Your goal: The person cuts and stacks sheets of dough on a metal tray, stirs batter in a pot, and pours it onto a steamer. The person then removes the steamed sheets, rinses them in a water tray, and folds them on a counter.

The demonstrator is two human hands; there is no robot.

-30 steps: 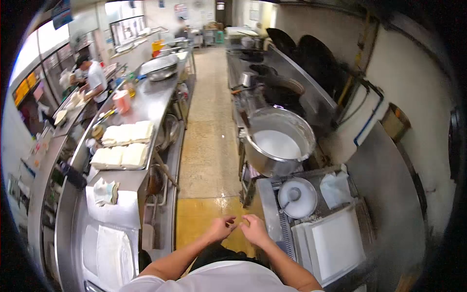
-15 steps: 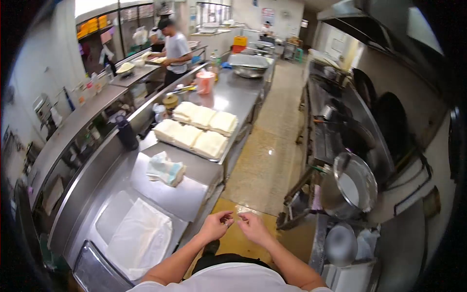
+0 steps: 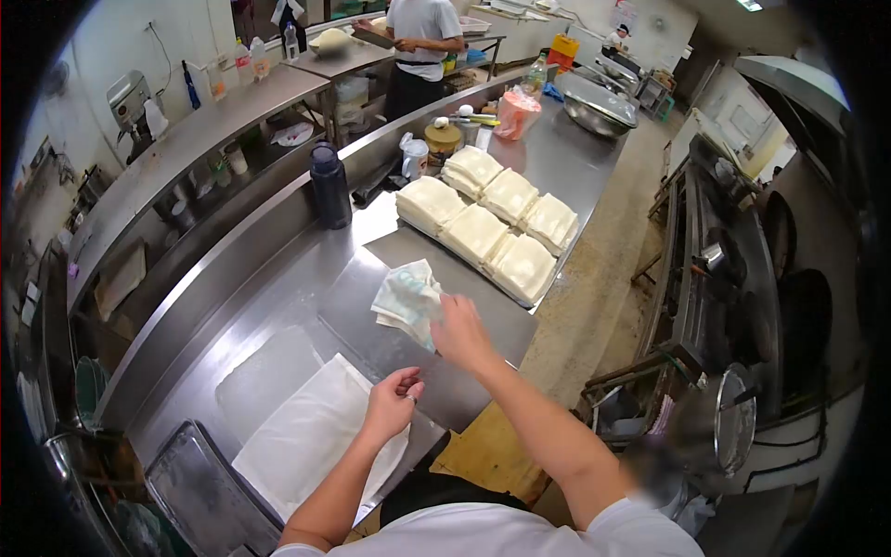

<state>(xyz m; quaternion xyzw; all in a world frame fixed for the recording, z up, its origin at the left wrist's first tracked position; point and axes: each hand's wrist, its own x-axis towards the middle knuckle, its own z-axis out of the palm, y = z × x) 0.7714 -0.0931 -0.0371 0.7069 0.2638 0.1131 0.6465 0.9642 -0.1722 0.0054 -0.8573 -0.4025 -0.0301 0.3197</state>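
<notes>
A folded white cloth (image 3: pixel 405 295) with pale blue-green markings lies on the steel counter. My right hand (image 3: pixel 464 332) is at its right edge, fingers bent around the fabric; their tips are partly hidden and blurred. My left hand (image 3: pixel 393 405) hovers by the counter's near edge, loosely curled with thumb and fingers apart, holding nothing. Beneath and left of it, a white sheet (image 3: pixel 311 441) of cloth or plastic is spread flat. Beyond the folded cloth, a tray bears several stacks of pale square sheets (image 3: pixel 475 232).
A dark bottle (image 3: pixel 330 186) stands by the counter's raised back edge. A metal tray (image 3: pixel 209 492) lies at lower left. Farther along are a pink container (image 3: pixel 516 113) and a covered steel basin (image 3: pixel 599 102). Another person (image 3: pixel 422 46) works across the counter. Stoves line the right side.
My view has turned left toward the counter. My right hand has moved from in front of my body to the folded cloth. My left hand has come over the counter's edge.
</notes>
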